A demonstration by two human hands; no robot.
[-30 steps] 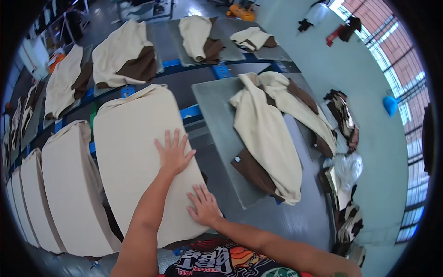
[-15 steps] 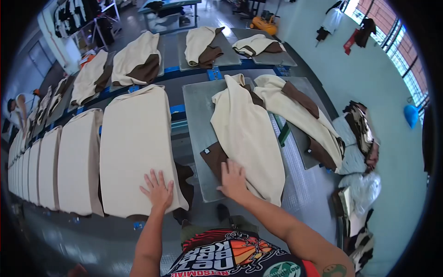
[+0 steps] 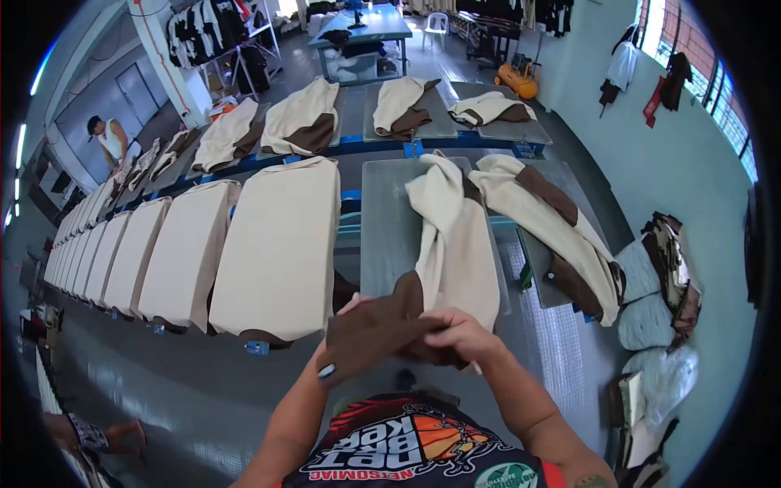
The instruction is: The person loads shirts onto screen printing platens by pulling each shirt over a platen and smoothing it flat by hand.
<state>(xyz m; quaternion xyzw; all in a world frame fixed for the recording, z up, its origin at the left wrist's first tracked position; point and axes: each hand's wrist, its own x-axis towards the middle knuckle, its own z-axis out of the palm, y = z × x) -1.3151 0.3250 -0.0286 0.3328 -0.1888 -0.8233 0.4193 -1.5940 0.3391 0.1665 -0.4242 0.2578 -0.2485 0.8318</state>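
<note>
A cream shirt (image 3: 464,260) with brown sleeves lies partly on a flat grey board (image 3: 386,195), its upper part twisted and bunched. Its near brown part (image 3: 366,329) is lifted off the board's front edge, in front of my body. My right hand (image 3: 465,333) is closed on the brown cloth, thumb on top. Behind the left side of that cloth, my left hand (image 3: 352,304) grips it; most of its fingers are hidden. A small white tag (image 3: 326,371) shows at the brown cloth's lower corner. To the left, another cream shirt (image 3: 277,244) is stretched smooth over its board.
More boards with stretched cream shirts (image 3: 183,248) run off to the left. Loose shirts (image 3: 301,118) lie on the far row. At right are a draped shirt (image 3: 553,228) and plastic-wrapped bundles (image 3: 663,378) by the wall. A person (image 3: 114,142) stands far left.
Both hands were spread flat, the left on the stretched shirt, the right on the loose one. Now both hold the loose shirt's brown part, raised towards me. My view has tilted up and turned left.
</note>
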